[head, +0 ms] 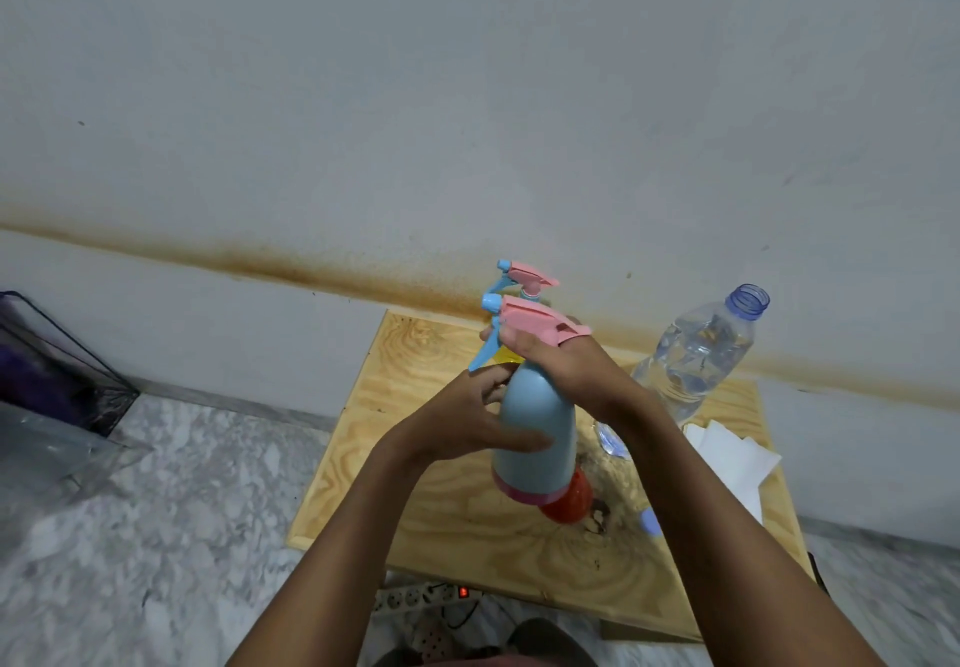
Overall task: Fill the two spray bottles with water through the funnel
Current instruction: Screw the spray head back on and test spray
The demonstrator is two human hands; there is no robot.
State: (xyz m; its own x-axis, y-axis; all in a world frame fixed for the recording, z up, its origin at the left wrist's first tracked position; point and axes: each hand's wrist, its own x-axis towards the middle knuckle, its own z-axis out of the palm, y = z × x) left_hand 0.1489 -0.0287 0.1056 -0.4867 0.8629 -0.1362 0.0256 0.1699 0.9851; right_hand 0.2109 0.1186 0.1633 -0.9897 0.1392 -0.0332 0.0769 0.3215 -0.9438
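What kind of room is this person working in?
Probably a plain room at home: a low wooden table against a stained wall, a marble-patterned floor, and a power strip lying underneath.

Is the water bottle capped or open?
Open. The water bottle shows a bare threaded neck with no cap, standing on the table beside the hands.

This looks like a room in a home rather than a workshop or lab. A low plywood table (452,526) stands against a stained, painted wall (467,120) on a marbled tile floor (156,510), and a power strip (421,598) lies on the floor by the table's near edge.
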